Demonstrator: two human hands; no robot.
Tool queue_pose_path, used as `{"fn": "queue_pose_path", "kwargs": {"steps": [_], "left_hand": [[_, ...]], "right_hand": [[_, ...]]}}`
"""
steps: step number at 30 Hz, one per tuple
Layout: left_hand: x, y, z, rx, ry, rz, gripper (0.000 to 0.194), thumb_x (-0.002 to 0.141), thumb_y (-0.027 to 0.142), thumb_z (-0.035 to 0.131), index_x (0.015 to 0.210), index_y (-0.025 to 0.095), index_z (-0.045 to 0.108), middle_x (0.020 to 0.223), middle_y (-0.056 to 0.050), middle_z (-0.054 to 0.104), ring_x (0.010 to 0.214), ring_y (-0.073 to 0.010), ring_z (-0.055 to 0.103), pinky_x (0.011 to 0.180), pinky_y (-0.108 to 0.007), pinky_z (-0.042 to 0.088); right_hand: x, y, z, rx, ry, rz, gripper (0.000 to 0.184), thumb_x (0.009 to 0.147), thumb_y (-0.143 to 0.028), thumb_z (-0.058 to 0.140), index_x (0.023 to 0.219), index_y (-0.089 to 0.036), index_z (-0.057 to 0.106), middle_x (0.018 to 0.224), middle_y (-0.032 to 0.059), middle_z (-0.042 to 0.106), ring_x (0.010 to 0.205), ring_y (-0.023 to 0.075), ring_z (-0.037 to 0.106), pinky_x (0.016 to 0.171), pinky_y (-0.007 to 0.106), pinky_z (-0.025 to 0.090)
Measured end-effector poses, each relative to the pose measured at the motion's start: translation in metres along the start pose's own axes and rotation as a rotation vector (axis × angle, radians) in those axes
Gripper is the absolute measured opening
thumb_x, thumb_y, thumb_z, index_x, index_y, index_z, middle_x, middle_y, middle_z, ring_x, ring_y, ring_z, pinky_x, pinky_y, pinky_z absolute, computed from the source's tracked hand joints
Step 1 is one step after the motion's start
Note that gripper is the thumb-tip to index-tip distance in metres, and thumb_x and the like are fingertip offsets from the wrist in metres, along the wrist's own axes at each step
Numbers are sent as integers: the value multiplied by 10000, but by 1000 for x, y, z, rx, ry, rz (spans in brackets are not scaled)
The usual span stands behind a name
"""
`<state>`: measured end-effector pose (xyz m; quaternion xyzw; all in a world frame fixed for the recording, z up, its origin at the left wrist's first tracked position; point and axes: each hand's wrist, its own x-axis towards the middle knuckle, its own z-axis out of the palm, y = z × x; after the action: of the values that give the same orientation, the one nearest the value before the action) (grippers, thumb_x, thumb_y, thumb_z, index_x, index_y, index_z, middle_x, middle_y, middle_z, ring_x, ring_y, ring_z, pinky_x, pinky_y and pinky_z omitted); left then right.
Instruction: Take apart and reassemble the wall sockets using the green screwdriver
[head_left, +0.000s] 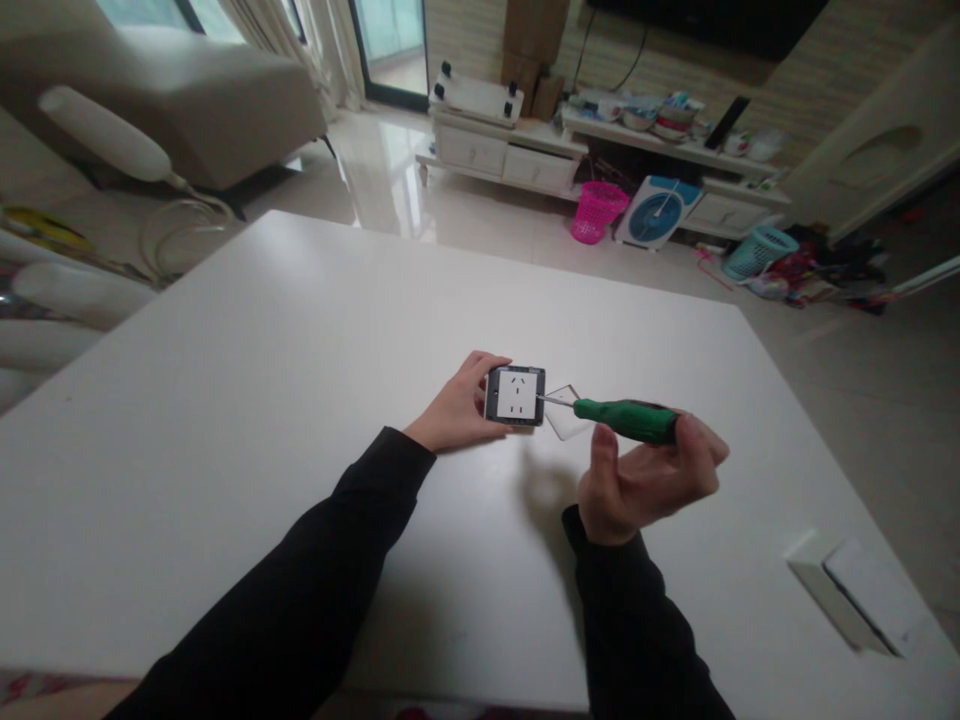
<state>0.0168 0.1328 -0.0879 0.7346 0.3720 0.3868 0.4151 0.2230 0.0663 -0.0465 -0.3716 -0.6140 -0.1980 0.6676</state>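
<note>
While the left hand (466, 405) grips the wall socket (517, 395) by its left side, thumb along the upper edge and fingers at the lower, the right hand (645, 475) has its grip closed on the handle end of a green screwdriver (630, 418). Both hands are near the middle of the frame, the right one lower and farther to the right. The socket, a white face with slots set in a dark frame, shows its face upward; the screwdriver's metal shaft reaches leftward to the right edge of that frame. A pale square plate (565, 418) lies on the white surface (300, 330) just right of the socket, partly behind the screwdriver. At the lower right of the frame, a white box-like holder (844, 590) rests on the surface, well apart from both hands. Near the top right stands a pink basket (598, 212) on the floor (480, 205).
</note>
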Motion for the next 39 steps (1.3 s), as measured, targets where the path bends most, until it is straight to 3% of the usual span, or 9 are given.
{"fn": "queue_pose_path", "kwargs": {"steps": [7, 13, 19, 25, 31, 35, 39], "left_hand": [[0, 0, 0, -3, 3, -9, 837, 657, 246, 922, 1405, 257, 546, 1364, -88, 499, 1054, -220, 615, 663, -283, 608], [0, 0, 0, -5, 1, -5, 834, 661, 250, 923, 1404, 259, 545, 1373, -93, 496, 1078, -231, 608, 669, -290, 617], [0, -1, 0, 12, 2, 16, 852, 651, 205, 917, 1411, 265, 536, 1370, -81, 495, 1081, -220, 602, 679, -281, 612], [0, -1, 0, 8, 1, 5, 838, 662, 231, 912, 1409, 267, 534, 1369, -83, 496, 1060, -215, 615, 680, -287, 615], [0, 0, 0, -4, -6, 5, 834, 671, 228, 901, 1418, 267, 532, 1380, -89, 490, 1042, -206, 611, 679, -286, 613], [0, 2, 0, -10, -3, 0, 828, 667, 244, 914, 1406, 260, 540, 1367, -92, 498, 1050, -216, 615, 680, -295, 616], [0, 2, -1, -4, -9, -18, 829, 661, 247, 921, 1399, 257, 544, 1364, -97, 500, 1060, -227, 614, 666, -296, 617]], "right_hand": [[-3, -3, 1, 51, -62, 66, 667, 914, -143, 538, 1542, -332, 418, 1353, 107, 593, 1123, 290, 689, 797, 572, 667], [0, 1, -1, -41, 21, -41, 707, 813, -156, 741, 1480, -296, 551, 1167, 79, 590, 1010, 243, 667, 716, 415, 652], [-3, 0, 2, 32, -12, 43, 695, 909, -139, 573, 1575, -293, 445, 1294, 113, 615, 1161, 296, 680, 840, 543, 650], [1, 0, -1, -56, 19, -25, 738, 796, -143, 750, 1488, -315, 559, 1162, 69, 591, 994, 230, 665, 739, 415, 650], [-2, 0, 0, 30, -23, 59, 705, 890, -176, 592, 1569, -298, 447, 1292, 108, 589, 1107, 283, 670, 832, 527, 641], [-1, 2, -1, -28, 3, -6, 746, 810, -216, 728, 1517, -312, 513, 1207, 86, 559, 1014, 257, 652, 752, 456, 644], [-4, 1, 0, -34, -1, 64, 682, 880, -207, 639, 1535, -312, 480, 1190, 92, 569, 1012, 259, 658, 777, 481, 641]]}}
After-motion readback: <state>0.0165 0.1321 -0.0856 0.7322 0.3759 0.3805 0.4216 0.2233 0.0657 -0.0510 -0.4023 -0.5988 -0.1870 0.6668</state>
